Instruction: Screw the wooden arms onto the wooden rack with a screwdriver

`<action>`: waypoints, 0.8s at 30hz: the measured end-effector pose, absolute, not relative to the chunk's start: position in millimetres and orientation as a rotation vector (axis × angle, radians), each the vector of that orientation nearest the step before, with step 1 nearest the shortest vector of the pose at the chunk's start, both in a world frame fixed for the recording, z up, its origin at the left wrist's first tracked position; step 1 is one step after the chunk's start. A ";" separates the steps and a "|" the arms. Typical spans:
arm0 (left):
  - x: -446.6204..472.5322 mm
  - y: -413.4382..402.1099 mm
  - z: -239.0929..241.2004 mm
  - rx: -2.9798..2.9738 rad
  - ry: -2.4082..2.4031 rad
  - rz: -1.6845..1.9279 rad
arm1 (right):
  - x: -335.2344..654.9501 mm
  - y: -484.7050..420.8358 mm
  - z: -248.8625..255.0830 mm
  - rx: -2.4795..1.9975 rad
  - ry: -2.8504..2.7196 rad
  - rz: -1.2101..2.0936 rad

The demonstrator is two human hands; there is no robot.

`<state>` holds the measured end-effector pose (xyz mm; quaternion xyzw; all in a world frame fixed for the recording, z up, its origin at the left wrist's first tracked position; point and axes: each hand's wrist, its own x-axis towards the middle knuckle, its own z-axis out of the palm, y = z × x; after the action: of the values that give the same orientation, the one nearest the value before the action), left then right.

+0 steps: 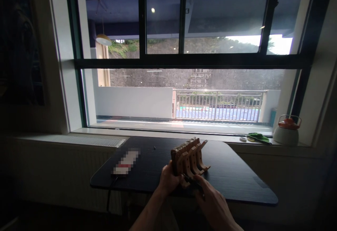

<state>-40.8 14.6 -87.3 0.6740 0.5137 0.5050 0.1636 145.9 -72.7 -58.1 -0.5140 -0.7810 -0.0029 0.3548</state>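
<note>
**Wooden rack [193, 159] in my left hand [170, 178], dark tool [193, 181] in my right hand [212, 197]**

Left fingers: closed round the near left end of the wooden rack, thumb toward the front. Right fingers: curled on the dark tool, slim, exact type too dim to tell. Its tip points at the rack's lower near corner, just beside my left thumb; can't tell if it touches.

The rack sits directly ahead of my fingertips, tilted, over the black table [237, 185]. Curved prongs [200, 159] stick out toward my right; the rough-edged backing [185, 146] runs away from my left fingers. Can't tell if the underside rests on the tabletop.

Handling, my judgement: stiff, light to middling, not very slippery if the wood is bare. Prongs look like the weak point, might snap or loosen under sideways load; the ragged edge could shed bits. Best hold is the solid end by the backing, where my left fingers are; avoid gripping by prong tips.

Well left of my fingers: a blurred-out strip-shaped item [127, 162] with a cord. Far right, past the table: a white jug [286, 134] and green cloth [259, 138] on the sill.
</note>
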 end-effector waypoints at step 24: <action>-40.4 7.7 -78.1 1.909 1.493 1.377 | 145.9 -70.3 -59.5 -1.401 -1.961 0.164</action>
<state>-40.4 7.7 -78.1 0.6741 0.5273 0.4863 0.1762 145.9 -70.3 -59.5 -0.5422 -0.7588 0.0635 0.3553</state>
